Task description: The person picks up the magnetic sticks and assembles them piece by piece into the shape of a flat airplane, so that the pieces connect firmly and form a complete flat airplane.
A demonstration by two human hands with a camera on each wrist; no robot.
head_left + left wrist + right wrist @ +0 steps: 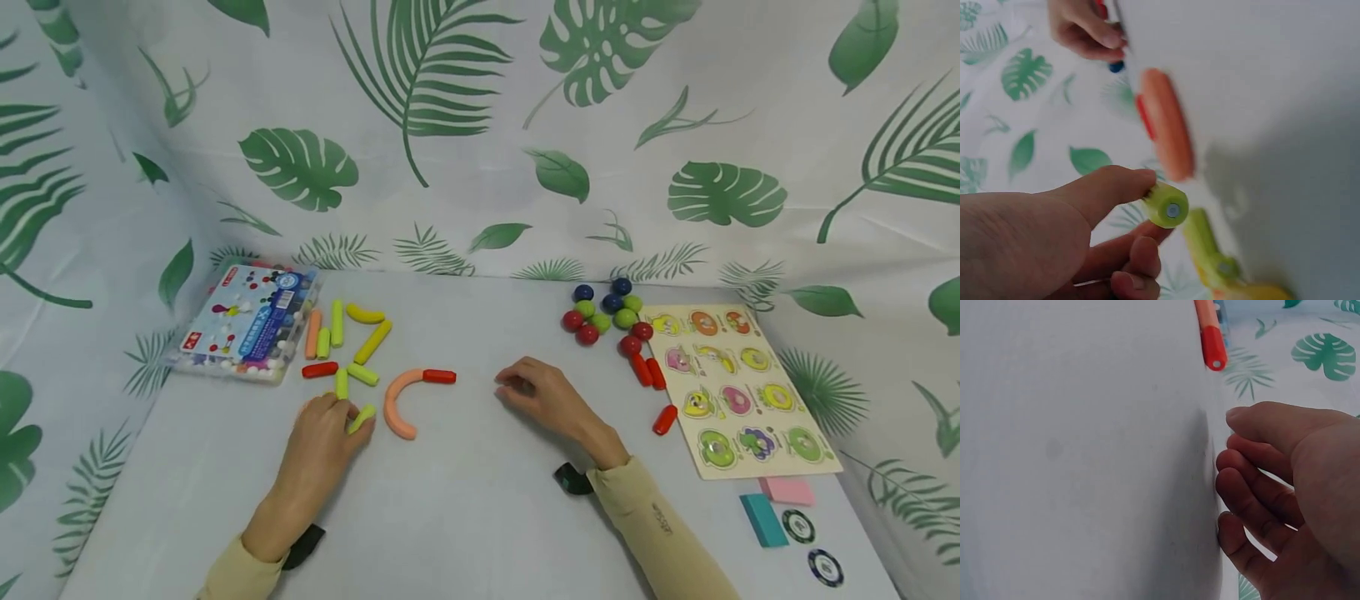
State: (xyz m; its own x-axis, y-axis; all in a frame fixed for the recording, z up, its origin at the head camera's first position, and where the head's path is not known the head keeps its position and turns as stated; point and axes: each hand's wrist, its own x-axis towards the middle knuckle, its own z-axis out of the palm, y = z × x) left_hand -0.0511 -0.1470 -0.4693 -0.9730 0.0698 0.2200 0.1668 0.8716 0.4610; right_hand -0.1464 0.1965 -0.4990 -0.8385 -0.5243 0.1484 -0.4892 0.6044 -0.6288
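My left hand [351, 422] lies on the white table and pinches a short lime-green stick [362, 418] between thumb and fingers. The left wrist view shows that stick [1165, 207] end-on at my thumb tip, with my left hand [1145, 215] curled round it. Just right of it lies an orange curved piece [397, 405] with a short red piece [438, 377] at its far end. My right hand [514, 388] rests on the table to the right of them, fingers loosely curled and holding nothing. In the right wrist view, the right hand [1235, 464] is bare, with the red piece [1213, 347] beyond it.
A plastic box [247, 322] sits at the back left beside several loose yellow, green, orange and red sticks [352, 337]. Coloured balls [607, 312], red sticks [649, 372] and a peg puzzle board [738, 387] lie right. Pink and teal blocks [772, 504] and chips [798, 526] lie near the front right.
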